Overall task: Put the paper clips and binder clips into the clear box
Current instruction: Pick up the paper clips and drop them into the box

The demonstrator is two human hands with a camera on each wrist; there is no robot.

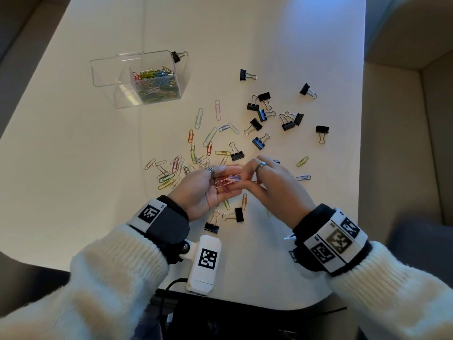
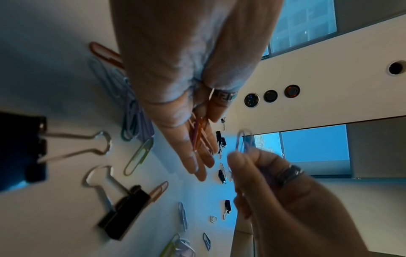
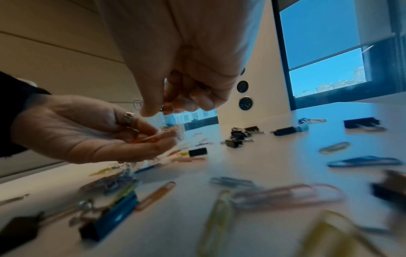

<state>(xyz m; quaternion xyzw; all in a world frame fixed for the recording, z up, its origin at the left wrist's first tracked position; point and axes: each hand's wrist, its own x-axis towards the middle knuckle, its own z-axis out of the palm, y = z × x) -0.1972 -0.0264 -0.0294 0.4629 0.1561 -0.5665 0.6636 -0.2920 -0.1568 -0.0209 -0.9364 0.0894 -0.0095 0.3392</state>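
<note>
My left hand (image 1: 226,184) lies palm up above the table, and its ringed thumb holds several pink and red paper clips (image 1: 221,184) against the fingers. Right beside it, my right hand (image 1: 245,179) pinches a purple paper clip (image 2: 243,139) over those fingers. The clear box (image 1: 157,94) stands at the far left with its lid open and many coloured clips inside. A binder clip (image 1: 179,56) grips its far rim. Loose paper clips (image 1: 196,153) lie scattered beyond my left hand. Black binder clips (image 1: 264,114) are spread at the far right.
Two more binder clips (image 1: 236,214) lie on the white table (image 1: 73,155) under my wrists. A white tagged device (image 1: 204,263) with a cable sits at the front edge. The table's right edge runs close to the outermost binder clip (image 1: 322,131).
</note>
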